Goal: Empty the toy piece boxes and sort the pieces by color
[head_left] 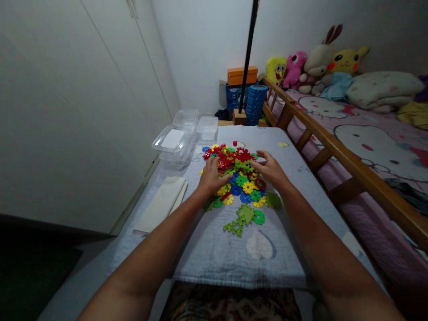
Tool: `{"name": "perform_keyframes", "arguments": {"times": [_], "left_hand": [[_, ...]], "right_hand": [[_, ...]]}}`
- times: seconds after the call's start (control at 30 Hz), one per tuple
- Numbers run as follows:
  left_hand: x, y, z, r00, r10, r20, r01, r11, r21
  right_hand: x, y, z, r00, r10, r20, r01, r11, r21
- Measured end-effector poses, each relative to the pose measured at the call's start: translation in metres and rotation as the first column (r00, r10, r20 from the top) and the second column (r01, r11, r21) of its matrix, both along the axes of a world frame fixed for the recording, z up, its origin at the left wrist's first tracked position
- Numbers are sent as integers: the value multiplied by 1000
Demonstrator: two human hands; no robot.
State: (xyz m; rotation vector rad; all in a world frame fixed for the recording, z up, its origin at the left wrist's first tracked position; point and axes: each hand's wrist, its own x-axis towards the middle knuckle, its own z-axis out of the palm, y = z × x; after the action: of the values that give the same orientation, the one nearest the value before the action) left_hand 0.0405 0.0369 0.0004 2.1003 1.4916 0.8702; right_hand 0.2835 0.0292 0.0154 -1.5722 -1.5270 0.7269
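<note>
Pile of plastic pieces [236,190] sits mid-desk, a bit nearer the far edge than the near one. Thin notched discs in yellow, blue and green, mostly on the near side; red and lime toothed pieces heaped on top, flat with square-cut teeth. Surfaces look smooth and hard.

Left hand [212,176] is on the pile's left side, fingers bent over it, thumb spread wide toward the middle. Right hand [269,169] is at the right side, fingers curved and well apart. Neither is visibly gripping a piece; fingertip contact can't be told.

Strays toward the near edge: lime toothed plate [246,213], angular lime piece [234,228] beside it, green notched disc [259,217]. Small red block [235,143] lies off the pile's far side.

Desk [207,254] wears a pale blue, slightly wrinkled fabric cover; whitish heart print [259,245] near the near edge. Far-left corner: clear, thin-walled rectangular containers [174,145], rounded corners, glossy. Left edge: folded off-white sheet [160,205], matte, cloth or paper unclear. Wooden bed rail [329,145] runs along the right edge.
</note>
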Motion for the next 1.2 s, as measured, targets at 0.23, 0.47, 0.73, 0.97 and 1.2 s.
{"name": "perform_keyframes", "arguments": {"times": [0.23,0.47,0.73,0.97,1.2], "left_hand": [[-45,-53,-3,955,9,-296,-48,991,-127],[-29,-71,-21,983,-17,-185,7,998,-54],[-2,-50,-24,994,-109,-20,109,994,-25],[7,-41,-18,989,-36,141,54,990,-128],[24,-22,-20,725,-40,687,227,957,-184]], "right_hand": [[40,-61,-33,828,158,539,-130,987,-90],[-6,-70,-48,795,207,570,-209,976,-63],[-37,-30,-40,877,355,324,-362,931,-39],[-46,-23,-35,942,337,9,-337,941,22],[-55,-21,-26,876,212,-434,-244,970,-19]]}}
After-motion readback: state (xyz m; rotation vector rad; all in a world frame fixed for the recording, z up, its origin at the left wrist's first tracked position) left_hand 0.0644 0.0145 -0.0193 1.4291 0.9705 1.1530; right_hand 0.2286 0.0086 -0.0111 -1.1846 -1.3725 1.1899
